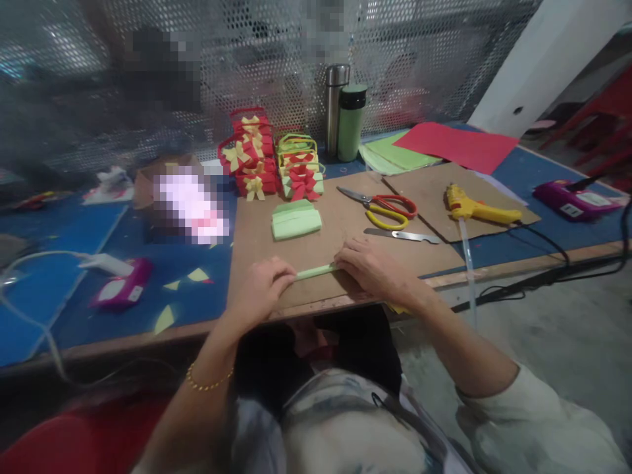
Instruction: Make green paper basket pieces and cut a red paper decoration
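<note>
A narrow light-green paper strip (316, 271) lies across the front of the brown cardboard (405, 260). At its left end, my left hand (264, 283) pinches it between thumb and fingers. My right hand (368, 263) has its fingers curled over the other end, hiding that part. Just beyond the strip sits a pale green folded paper piece (296, 222). To the right of it lie scissors (390, 207) with red and yellow handles, blades pointing left. A slim metal craft knife (402, 235) rests between the scissors and my right hand.
Red paper baskets (254, 158) with yellow bows and green ones (301, 171) stand at the back, near a green bottle (352, 125) and a steel flask (336, 99). A yellow glue gun (478, 207) lies right, its cord trailing off. Purple power strips (123, 283) and paper scraps (165, 319) are left.
</note>
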A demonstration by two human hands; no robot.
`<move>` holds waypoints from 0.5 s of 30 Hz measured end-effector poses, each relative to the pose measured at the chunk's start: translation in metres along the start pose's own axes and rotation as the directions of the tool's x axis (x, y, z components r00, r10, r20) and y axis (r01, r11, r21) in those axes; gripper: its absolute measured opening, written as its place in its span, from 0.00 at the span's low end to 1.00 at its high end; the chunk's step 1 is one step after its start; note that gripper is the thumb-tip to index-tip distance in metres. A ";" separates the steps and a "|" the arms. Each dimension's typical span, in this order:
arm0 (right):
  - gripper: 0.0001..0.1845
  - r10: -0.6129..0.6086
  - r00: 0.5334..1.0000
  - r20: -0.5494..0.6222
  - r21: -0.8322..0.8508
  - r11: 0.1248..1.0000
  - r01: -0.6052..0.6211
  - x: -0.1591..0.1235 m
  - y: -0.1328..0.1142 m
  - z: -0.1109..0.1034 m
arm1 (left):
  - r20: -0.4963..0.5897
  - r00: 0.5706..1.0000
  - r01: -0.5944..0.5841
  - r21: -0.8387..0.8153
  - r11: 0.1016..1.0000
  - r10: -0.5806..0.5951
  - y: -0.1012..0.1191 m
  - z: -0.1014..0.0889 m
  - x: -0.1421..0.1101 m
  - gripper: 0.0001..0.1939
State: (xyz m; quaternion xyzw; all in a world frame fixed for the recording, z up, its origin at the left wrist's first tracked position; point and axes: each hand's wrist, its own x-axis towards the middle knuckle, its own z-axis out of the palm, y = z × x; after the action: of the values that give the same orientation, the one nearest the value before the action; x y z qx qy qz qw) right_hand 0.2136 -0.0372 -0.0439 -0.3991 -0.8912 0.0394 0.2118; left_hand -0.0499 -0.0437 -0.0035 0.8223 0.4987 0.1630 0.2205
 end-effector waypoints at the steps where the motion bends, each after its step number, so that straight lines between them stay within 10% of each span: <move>1: 0.13 0.020 1.000 0.005 -0.011 1.000 -0.020 0.001 -0.001 -0.001 | 0.006 1.000 0.022 -0.015 1.000 -0.022 0.001 -0.001 0.001 0.10; 15: 0.06 0.299 0.944 0.141 0.063 0.949 -0.310 0.018 -0.009 -0.017 | 0.004 0.981 0.192 0.035 0.981 -0.193 0.012 0.001 0.007 0.08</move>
State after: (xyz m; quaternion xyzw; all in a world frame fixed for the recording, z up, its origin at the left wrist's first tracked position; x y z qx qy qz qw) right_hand 0.2033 -0.0322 -0.0198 -0.5191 -0.8284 0.1350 0.1614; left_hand -0.0374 -0.0425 0.0019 0.7744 0.5778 0.1293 0.2229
